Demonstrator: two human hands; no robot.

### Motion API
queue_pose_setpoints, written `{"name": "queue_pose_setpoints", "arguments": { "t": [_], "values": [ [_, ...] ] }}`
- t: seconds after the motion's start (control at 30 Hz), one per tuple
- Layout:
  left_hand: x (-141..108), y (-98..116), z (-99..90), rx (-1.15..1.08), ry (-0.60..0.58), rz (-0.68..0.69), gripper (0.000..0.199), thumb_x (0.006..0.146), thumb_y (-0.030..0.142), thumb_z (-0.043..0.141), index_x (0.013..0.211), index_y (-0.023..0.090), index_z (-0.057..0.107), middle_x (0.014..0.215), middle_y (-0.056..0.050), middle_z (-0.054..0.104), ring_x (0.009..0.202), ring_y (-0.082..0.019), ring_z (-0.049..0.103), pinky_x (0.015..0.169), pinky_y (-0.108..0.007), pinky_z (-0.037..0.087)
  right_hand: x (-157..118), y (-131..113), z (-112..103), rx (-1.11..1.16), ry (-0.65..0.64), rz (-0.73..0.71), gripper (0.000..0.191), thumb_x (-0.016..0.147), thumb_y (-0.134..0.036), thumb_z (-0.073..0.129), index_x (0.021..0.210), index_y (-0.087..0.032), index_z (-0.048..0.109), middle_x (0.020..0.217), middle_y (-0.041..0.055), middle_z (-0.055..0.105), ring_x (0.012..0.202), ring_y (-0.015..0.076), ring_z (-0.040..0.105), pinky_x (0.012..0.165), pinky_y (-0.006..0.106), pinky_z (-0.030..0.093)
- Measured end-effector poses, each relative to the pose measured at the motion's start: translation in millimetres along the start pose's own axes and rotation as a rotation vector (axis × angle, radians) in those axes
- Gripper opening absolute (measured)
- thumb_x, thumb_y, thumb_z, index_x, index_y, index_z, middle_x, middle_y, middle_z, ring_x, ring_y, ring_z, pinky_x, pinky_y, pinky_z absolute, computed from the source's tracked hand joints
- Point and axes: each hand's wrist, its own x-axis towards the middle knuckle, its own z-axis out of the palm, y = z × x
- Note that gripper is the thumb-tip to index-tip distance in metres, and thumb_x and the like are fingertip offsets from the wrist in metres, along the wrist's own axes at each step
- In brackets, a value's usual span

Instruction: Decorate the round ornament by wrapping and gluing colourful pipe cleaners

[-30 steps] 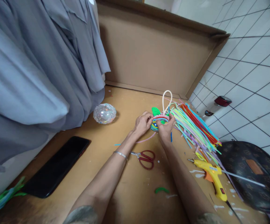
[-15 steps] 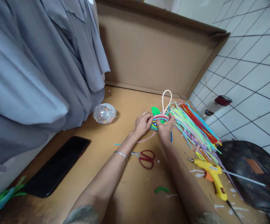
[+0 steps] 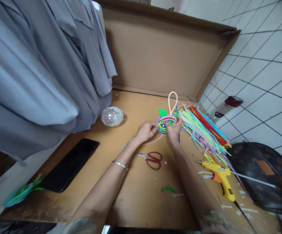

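your right hand (image 3: 173,132) clasps the colourful ornament (image 3: 162,126); your left hand (image 3: 145,131) bunches beside it, whether gripping i can't tell; squeezing hard could unseat its strips (image 3: 166,119).

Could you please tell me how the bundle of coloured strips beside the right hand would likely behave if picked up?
The coloured strips would probably bend easily, since some visibly curve at the far end. They look thin, so each is likely light. They might also slide apart when lifted, because they fan out and no tie shows around them.
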Motion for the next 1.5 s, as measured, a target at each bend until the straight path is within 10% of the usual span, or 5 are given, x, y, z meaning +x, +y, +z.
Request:
{"name": "queue_pose_setpoints", "arguments": {
  "t": [0.13, 0.27, 0.53, 1.0, 1.5],
  "values": [
    [-16.2, 6.6, 1.6, -0.104, -0.343, 0.002, 0.016, 0.076, 0.022, 0.057, 0.074, 0.014, 0.071, 0.068, 0.002, 0.066, 0.064, -0.011, 0.054, 0.063, -0.021, 0.042, 0.7, 0.2, -3.2, 0.012, 0.013, 0.028, 0.063, 0.070, -0.043, 0.065, 0.127, -0.021, 0.049, 0.130, 0.0130, 0.049, 0.120, 0.0286, 0.049, 0.103, 0.047, 0.041],
    [-25.3, 9.5, 2.2, -0.130, -0.450, -0.043, 0.015, 0.072, 0.023, 0.060, 0.073, 0.014, 0.072, 0.069, 0.001, 0.069, 0.063, -0.011, 0.056, 0.062, -0.020, 0.042, 1.8, -1.0, -8.2, 0.019, 0.007, 0.048, 0.056, 0.072, -0.044, 0.064, 0.121, -0.020, 0.052, 0.127, 0.0125, 0.051, 0.118, 0.0276, 0.050, 0.102, 0.045, 0.041],
    [-20.1, 2.6, 2.9, 0.095, -0.077, -0.093, 0.017, 0.080, 0.024, 0.056, 0.076, 0.016, 0.071, 0.072, -0.001, 0.067, 0.065, -0.013, 0.056, 0.063, -0.024, 0.040, 4.4, 3.0, -8.7, 0.059, -0.051, 0.055, 0.047, 0.072, -0.041, 0.066, 0.113, -0.021, 0.056, 0.123, 0.0104, 0.056, 0.114, 0.0257, 0.051, 0.102, 0.045, 0.040],
    [-24.5, 16.2, 32.7, 0.451, -0.223, -0.034, 0.021, 0.095, 0.022, 0.047, 0.094, 0.016, 0.068, 0.104, -0.013, 0.071, 0.097, -0.024, 0.067, 0.081, -0.032, 0.049, 4.4, -9.7, -16.1, 0.076, 0.090, -0.124, 0.028, 0.075, -0.030, 0.057, 0.102, -0.020, 0.060, 0.108, 0.0086, 0.060, 0.103, 0.0235, 0.055, 0.097, 0.042, 0.045],
    [-21.0, -2.9, 28.7, -0.146, 0.304, 0.030, 0.026, 0.100, 0.032, 0.033, 0.091, 0.020, 0.055, 0.073, 0.001, 0.057, 0.065, -0.013, 0.053, 0.069, -0.025, 0.042, -24.4, 0.2, -32.4, -0.337, -0.242, -0.836, 0.030, 0.096, -0.020, 0.043, 0.110, -0.021, 0.069, 0.107, 0.0114, 0.069, 0.101, 0.0232, 0.060, 0.092, 0.040, 0.042]
  ]
}}
